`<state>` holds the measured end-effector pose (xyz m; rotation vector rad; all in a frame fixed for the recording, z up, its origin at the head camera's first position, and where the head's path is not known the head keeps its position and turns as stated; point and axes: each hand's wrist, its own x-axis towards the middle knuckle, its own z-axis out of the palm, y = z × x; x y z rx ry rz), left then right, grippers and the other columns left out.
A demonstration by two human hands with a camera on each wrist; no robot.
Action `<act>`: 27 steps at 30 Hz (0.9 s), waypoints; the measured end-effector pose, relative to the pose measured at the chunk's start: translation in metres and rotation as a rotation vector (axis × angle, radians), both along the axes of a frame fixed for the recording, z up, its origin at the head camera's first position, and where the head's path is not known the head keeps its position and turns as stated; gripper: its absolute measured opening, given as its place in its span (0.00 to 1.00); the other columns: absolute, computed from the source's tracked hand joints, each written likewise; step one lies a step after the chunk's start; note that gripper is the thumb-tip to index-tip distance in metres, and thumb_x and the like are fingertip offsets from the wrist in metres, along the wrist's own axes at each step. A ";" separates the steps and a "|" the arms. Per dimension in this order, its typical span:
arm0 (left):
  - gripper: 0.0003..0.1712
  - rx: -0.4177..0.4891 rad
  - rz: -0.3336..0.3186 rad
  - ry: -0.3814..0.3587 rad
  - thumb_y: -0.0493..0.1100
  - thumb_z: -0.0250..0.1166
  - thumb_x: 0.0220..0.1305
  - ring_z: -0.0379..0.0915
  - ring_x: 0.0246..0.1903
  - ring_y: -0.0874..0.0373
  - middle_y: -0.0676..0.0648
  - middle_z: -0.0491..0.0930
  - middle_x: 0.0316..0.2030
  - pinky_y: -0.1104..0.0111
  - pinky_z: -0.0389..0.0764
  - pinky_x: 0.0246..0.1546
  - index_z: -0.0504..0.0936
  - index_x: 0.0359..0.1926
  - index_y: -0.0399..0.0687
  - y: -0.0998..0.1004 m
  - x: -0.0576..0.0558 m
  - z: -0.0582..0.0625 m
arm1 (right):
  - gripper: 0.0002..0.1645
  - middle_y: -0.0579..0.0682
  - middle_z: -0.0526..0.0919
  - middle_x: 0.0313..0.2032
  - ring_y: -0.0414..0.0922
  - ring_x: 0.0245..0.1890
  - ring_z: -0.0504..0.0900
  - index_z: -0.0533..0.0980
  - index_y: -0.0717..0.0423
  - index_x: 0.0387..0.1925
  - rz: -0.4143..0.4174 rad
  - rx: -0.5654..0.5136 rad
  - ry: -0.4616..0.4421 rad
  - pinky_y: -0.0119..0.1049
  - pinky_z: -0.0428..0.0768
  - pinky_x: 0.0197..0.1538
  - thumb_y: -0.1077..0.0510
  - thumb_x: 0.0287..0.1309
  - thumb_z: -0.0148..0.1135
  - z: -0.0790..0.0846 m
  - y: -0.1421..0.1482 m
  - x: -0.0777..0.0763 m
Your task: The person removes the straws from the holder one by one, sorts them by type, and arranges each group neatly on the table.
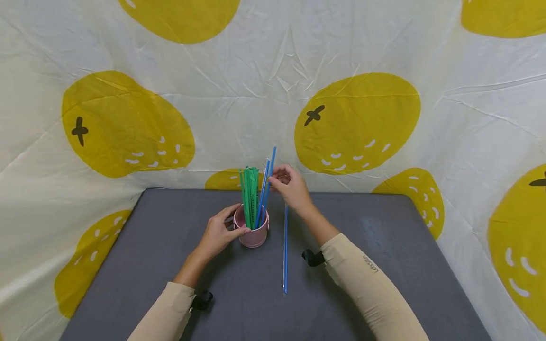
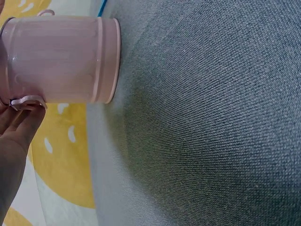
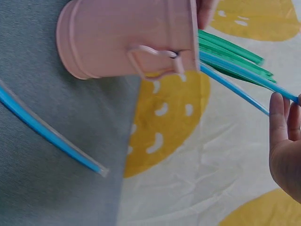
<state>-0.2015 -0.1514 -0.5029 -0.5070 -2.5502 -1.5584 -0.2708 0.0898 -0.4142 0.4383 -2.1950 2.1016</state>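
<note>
A pink bucket (image 1: pixel 252 240) with small side handles stands upright on the table. My left hand (image 1: pixel 219 229) grips it at the rim, thumb at the front; in the left wrist view, fingers (image 2: pixel 28 123) touch it near a side handle. A bunch of green-wrapped straws (image 1: pixel 249 192) stands inside. Between thumb and fingertips, my right hand (image 1: pixel 294 187) pinches a blue straw (image 1: pixel 273 156) whose lower end is inside the bucket. Beside it, another blue straw (image 3: pixel 235 89) in clear wrapping leans in the bucket. The straws' bottom ends are hidden by the bucket wall.
On the dark grey table (image 1: pixel 384 284), a further wrapped blue straw (image 1: pixel 286 251) lies lengthwise, right of the bucket. A white cloth (image 1: pixel 247 123) printed with large yellow fruit hangs behind the table. Dark wrist cameras (image 1: pixel 313 258) sit under both sleeves.
</note>
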 end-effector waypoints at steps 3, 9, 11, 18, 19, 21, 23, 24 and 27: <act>0.46 -0.006 0.003 -0.008 0.45 0.82 0.53 0.78 0.60 0.35 0.36 0.78 0.64 0.51 0.85 0.56 0.74 0.70 0.39 0.000 0.000 0.001 | 0.14 0.52 0.78 0.37 0.39 0.31 0.82 0.73 0.73 0.50 0.004 -0.006 -0.002 0.33 0.90 0.39 0.70 0.67 0.64 0.010 0.005 0.000; 0.46 -0.007 0.002 -0.016 0.46 0.82 0.53 0.78 0.61 0.36 0.36 0.78 0.64 0.51 0.85 0.56 0.74 0.70 0.38 0.000 0.000 0.001 | 0.15 0.53 0.77 0.38 0.45 0.34 0.83 0.72 0.73 0.52 0.010 -0.042 0.029 0.35 0.91 0.42 0.69 0.68 0.63 0.031 0.017 -0.002; 0.46 -0.006 -0.001 -0.013 0.46 0.82 0.53 0.78 0.61 0.35 0.36 0.78 0.64 0.51 0.85 0.56 0.74 0.70 0.38 0.000 0.000 0.002 | 0.14 0.53 0.77 0.38 0.47 0.35 0.83 0.72 0.71 0.52 0.003 -0.055 0.047 0.34 0.91 0.41 0.69 0.68 0.63 0.039 0.021 -0.003; 0.46 -0.008 0.000 -0.017 0.46 0.82 0.53 0.79 0.61 0.37 0.36 0.78 0.64 0.51 0.85 0.56 0.74 0.70 0.38 -0.001 0.001 0.003 | 0.10 0.50 0.76 0.38 0.43 0.32 0.83 0.72 0.65 0.47 -0.023 -0.140 0.069 0.34 0.91 0.40 0.70 0.67 0.62 0.060 0.036 -0.008; 0.46 -0.013 0.002 -0.019 0.46 0.82 0.53 0.79 0.61 0.37 0.36 0.78 0.64 0.51 0.85 0.56 0.74 0.70 0.38 -0.001 0.001 0.003 | 0.10 0.50 0.76 0.38 0.42 0.32 0.83 0.72 0.64 0.47 -0.025 -0.145 0.072 0.34 0.91 0.40 0.70 0.67 0.62 0.062 0.038 -0.008; 0.46 -0.021 0.005 -0.024 0.46 0.82 0.53 0.79 0.61 0.39 0.37 0.78 0.64 0.51 0.86 0.56 0.74 0.70 0.39 -0.001 0.001 0.002 | 0.09 0.49 0.76 0.38 0.41 0.33 0.84 0.73 0.62 0.46 -0.034 -0.156 0.076 0.34 0.91 0.40 0.70 0.67 0.62 0.066 0.043 -0.009; 0.46 -0.023 0.006 -0.030 0.47 0.82 0.53 0.80 0.61 0.40 0.37 0.78 0.64 0.51 0.86 0.56 0.74 0.70 0.39 -0.001 0.001 0.003 | 0.09 0.49 0.76 0.38 0.40 0.33 0.84 0.73 0.61 0.46 -0.042 -0.166 0.080 0.33 0.91 0.40 0.69 0.68 0.62 0.069 0.049 -0.010; 0.46 -0.022 0.005 -0.032 0.47 0.82 0.53 0.79 0.61 0.39 0.37 0.78 0.64 0.51 0.86 0.56 0.74 0.70 0.39 0.000 0.001 0.003 | 0.09 0.49 0.76 0.38 0.40 0.32 0.84 0.73 0.61 0.46 -0.046 -0.171 0.083 0.33 0.91 0.40 0.69 0.68 0.62 0.070 0.052 -0.011; 0.46 -0.015 -0.002 -0.027 0.46 0.82 0.53 0.79 0.61 0.36 0.36 0.78 0.64 0.50 0.85 0.56 0.74 0.70 0.38 -0.001 0.001 0.003 | 0.09 0.50 0.77 0.38 0.40 0.31 0.85 0.73 0.62 0.46 -0.059 -0.184 0.091 0.34 0.91 0.40 0.69 0.67 0.63 0.074 0.061 -0.013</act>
